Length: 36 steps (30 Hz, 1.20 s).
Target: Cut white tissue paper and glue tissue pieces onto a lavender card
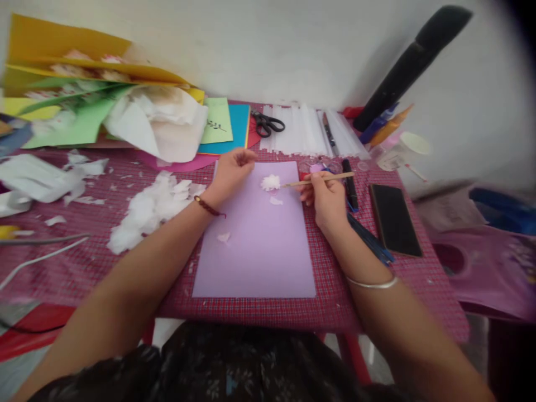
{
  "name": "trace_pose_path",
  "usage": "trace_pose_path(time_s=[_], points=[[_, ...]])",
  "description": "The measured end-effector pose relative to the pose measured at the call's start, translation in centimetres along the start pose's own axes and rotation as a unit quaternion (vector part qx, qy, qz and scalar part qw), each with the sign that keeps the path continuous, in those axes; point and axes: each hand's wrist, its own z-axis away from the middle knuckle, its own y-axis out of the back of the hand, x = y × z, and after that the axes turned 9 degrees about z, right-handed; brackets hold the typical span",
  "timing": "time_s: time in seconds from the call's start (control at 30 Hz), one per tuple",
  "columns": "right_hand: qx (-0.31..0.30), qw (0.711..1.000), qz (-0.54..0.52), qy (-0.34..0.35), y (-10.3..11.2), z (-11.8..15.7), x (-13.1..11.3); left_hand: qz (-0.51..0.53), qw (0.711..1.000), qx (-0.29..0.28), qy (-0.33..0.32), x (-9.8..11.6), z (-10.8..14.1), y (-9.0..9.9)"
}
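On a sheet of light purple paper [255, 257] sits a small fluffy white paper flower [270, 182]. Just below it lies a loose white petal [276, 201], and a pale pinkish scrap [224, 238] rests further left on the sheet. My right hand [329, 198] pinches a thin wooden stick [307, 182], whose tip points left and comes close to the flower's right edge. Over the paper's upper left edge is my left hand [234, 172], fingers curled in; whether anything small is between them is hidden.
Left of the paper lies a heap of white paper pieces [151, 212]. Folded coloured papers [96, 100], black-handled scissors [269, 124] and clear glue sticks [299, 131] line the back. A phone [396, 219] and black marker [349, 184] lie at right.
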Motion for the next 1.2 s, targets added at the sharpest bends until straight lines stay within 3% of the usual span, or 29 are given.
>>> trace_pose_path(time_s=[0.13,0.23,0.33,0.43,0.53,0.63,0.77,0.87,1.0,1.2], points=[[-0.005,1.0,-0.025,-0.012,-0.1,0.1,0.0,-0.014,0.998,0.056,-0.028,3.3,-1.4,5.5],[-0.017,0.999,-0.039,-0.014,-0.3,0.2,-0.3,-0.09,0.994,0.053,-0.017,6.0,0.0,9.6],[-0.022,0.999,-0.038,-0.027,-0.4,0.4,-0.7,-0.217,0.976,0.006,0.032,7.5,3.0,12.3],[-0.012,0.999,-0.023,-0.043,-0.5,0.5,-1.0,-0.318,0.944,-0.074,0.045,7.3,5.8,13.5],[-0.005,0.999,-0.021,-0.044,-0.5,0.5,-1.0,-0.397,0.913,-0.096,0.015,6.0,7.0,13.7],[-0.008,0.999,-0.028,-0.034,-0.5,0.5,-0.9,-0.427,0.899,-0.087,0.045,4.9,7.0,13.3],[-0.008,0.999,-0.022,-0.042,-0.4,0.5,-1.0,-0.401,0.905,-0.083,0.113,3.9,6.7,12.7],[-0.009,0.999,-0.023,-0.041,-0.4,0.5,-1.1,-0.333,0.933,-0.06,0.126,3.8,6.8,12.4],[-0.006,0.999,-0.03,-0.042,-0.5,0.4,-1.0,-0.27,0.957,-0.02,0.102,5.7,7.1,11.8],[-0.013,0.999,-0.034,-0.027,-0.8,0.3,-0.5,-0.265,0.961,-0.056,0.051,9.7,5.8,9.1]])
